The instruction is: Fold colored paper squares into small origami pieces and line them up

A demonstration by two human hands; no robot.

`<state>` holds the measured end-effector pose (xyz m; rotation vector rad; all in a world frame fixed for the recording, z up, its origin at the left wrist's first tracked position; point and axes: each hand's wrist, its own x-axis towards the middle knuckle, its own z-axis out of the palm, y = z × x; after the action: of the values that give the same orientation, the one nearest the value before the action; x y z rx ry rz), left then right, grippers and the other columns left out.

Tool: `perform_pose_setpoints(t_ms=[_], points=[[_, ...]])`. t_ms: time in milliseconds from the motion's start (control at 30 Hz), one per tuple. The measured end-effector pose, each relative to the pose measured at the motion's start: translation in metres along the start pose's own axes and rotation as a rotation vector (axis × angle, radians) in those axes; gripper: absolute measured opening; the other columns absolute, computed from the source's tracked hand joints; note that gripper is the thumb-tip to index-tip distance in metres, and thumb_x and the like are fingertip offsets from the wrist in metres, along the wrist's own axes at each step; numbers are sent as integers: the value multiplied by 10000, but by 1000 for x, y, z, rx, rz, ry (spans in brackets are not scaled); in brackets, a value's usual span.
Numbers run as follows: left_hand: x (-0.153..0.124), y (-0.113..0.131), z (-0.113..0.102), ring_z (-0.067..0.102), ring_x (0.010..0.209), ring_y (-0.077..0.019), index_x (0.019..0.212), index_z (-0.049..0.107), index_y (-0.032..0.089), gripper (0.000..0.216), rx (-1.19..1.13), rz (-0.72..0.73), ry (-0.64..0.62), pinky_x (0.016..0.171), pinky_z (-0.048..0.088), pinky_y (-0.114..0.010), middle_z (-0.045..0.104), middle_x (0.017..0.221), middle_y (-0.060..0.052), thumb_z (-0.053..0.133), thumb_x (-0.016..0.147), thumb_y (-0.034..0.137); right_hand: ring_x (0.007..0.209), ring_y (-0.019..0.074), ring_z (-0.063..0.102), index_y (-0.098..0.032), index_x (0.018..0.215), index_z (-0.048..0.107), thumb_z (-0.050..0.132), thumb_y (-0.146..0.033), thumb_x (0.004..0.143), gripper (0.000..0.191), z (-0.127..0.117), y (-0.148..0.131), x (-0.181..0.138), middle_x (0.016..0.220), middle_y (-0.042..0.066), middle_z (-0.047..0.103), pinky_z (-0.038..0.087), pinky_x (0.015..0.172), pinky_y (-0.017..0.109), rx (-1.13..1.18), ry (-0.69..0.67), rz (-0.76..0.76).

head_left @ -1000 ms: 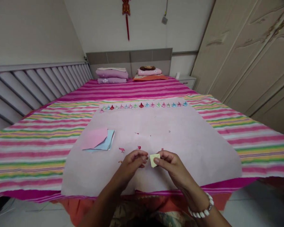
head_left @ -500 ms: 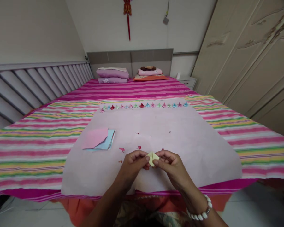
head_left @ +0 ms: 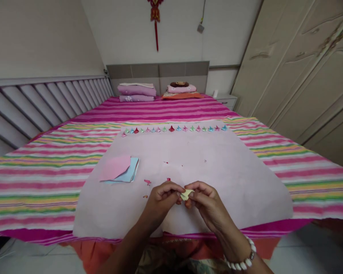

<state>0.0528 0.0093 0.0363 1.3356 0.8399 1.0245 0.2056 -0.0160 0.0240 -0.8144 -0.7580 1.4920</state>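
2 hands [head_left: 163, 197] [head_left: 208, 201] pinching folded yellow paper [head_left: 186, 195], paper stack [head_left: 116, 167] at left

Right wrist [head_left: 236, 243]: encircled by a bracelet [head_left: 247, 262] of chunky white beads, interrupted by one darker piece.
Forearms [head_left: 134, 234]: seen bare.
Clothing [head_left: 153, 260]: muted, patterned, partly obscured by shadow.

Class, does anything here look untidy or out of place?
Small reddish scraps lie scattered on the pale sheet, unlike the row of folded papers; the pink paper sits askew on the blue paper.
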Motion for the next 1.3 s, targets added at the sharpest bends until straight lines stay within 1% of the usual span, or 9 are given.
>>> perform_pose_setpoints(t_ms=[167, 400, 567, 667, 767, 900, 1067, 1200, 1300], points=[[1, 3, 1, 603, 652, -133, 746, 707, 173, 67, 60, 56, 4, 627, 482, -264, 646, 749, -23, 649, 752, 205, 529, 131, 600, -158, 782, 725, 762, -287, 676, 171, -1, 0, 1, 586, 22, 679, 452, 549, 254, 15, -14, 7], [0, 0, 4, 603, 686, -138, 729, 675, 169, 56, 61, 62, 43, 642, 476, -257, 640, 728, -21, 711, 719, 211, 497, 121, 585, -169, 814, 740, 859, -280, 565, 297, -3, 5, 4, 547, -5, 659, 443, 532, 248, -95, 88, -30], [1, -2, 3, 611, 681, -128, 958, 634, 179, 373, -35, -50, 111, 643, 488, -251, 642, 774, 4, 786, 619, 196, 526, 129, 589, -176, 733, 740, 841, -285, 585, 210, -5, 4, 4, 552, 3, 665, 457, 546, 252, -173, 81, -91], [2, 0, 2, 633, 723, -158, 847, 675, 155, 208, -27, -66, 33, 689, 493, -277, 684, 753, -30, 748, 681, 256, 567, 135, 596, -188, 731, 738, 827, -262, 614, 164, -5, 3, 2, 594, 3, 675, 472, 578, 261, -208, 48, -132], [0, 2, 2, 622, 725, -162, 785, 712, 164, 107, 78, 7, 21, 683, 474, -269, 696, 750, -40, 691, 751, 263, 583, 135, 602, -191, 741, 738, 825, -258, 626, 158, -4, 3, 1, 615, 6, 685, 479, 596, 264, -206, 23, -138], [-3, 2, 2, 599, 718, -162, 807, 735, 195, 130, 237, 116, 49, 661, 450, -261, 672, 753, -36, 641, 804, 285, 585, 149, 615, -184, 771, 740, 830, -309, 619, 217, -3, 4, 1, 628, 23, 703, 489, 611, 288, -148, 47, -90], [-6, -2, 5, 587, 682, -163, 739, 712, 193, 162, 340, 147, 95, 650, 436, -266, 663, 713, -36, 611, 819, 292, 570, 135, 590, -168, 682, 714, 811, -314, 643, 179, -3, 4, 1, 611, 23, 686, 461, 589, 265, -175, 36, -61], [-6, -2, 7, 577, 650, -156, 679, 689, 190, 170, 258, 75, 126, 632, 433, -257, 640, 638, -12, 620, 798, 289, 563, 134, 579, -177, 679, 703, 792, -304, 666, 155, -4, 3, 2, 615, 11, 676, 448, 576, 261, -229, 13, -125], [-4, 0, 7, 587, 645, -159, 719, 709, 187, 166, 177, -16, 121, 644, 445, -264, 642, 613, -6, 616, 790, 304, 579, 139, 584, -183, 697, 707, 772, -304, 689, 138, -6, 4, 2, 622, 8, 673, 446, 594, 267, -255, 28, -154]])
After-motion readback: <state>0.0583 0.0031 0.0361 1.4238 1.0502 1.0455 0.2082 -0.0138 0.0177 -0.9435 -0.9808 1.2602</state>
